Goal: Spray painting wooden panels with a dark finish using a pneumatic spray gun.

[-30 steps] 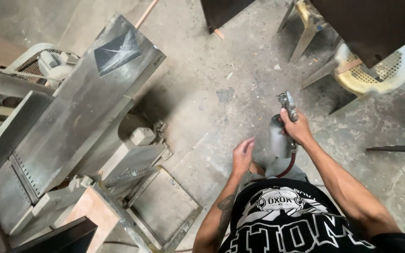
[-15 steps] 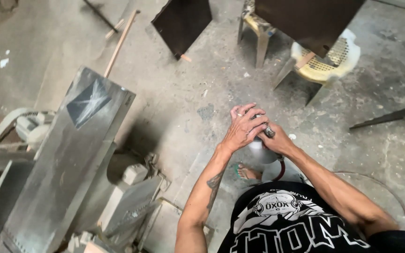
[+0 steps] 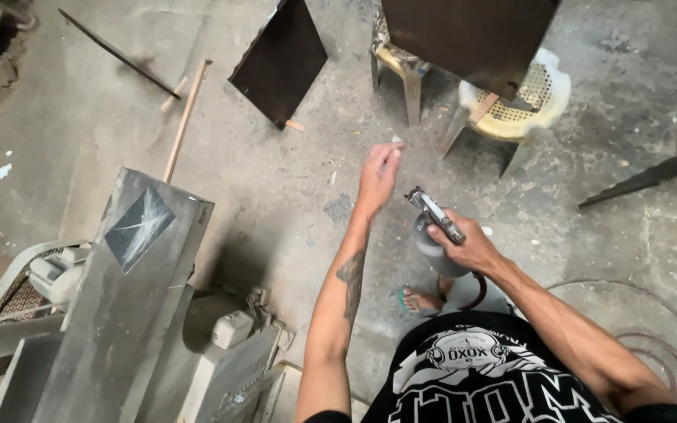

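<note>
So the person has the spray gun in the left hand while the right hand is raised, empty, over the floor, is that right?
Not quite: the hands are swapped. The head view shows the right hand with its grip on the spray gun, while the left hand is raised, empty, over the floor.

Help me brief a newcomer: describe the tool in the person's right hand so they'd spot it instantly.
Start at the cream plastic chair at top right, then drop down to the right hand. It grips a grey metal spray gun with a rounded cup beneath and a dark red hose trailing off. Nothing else nearby is hand-held; the left hand is empty.
</note>
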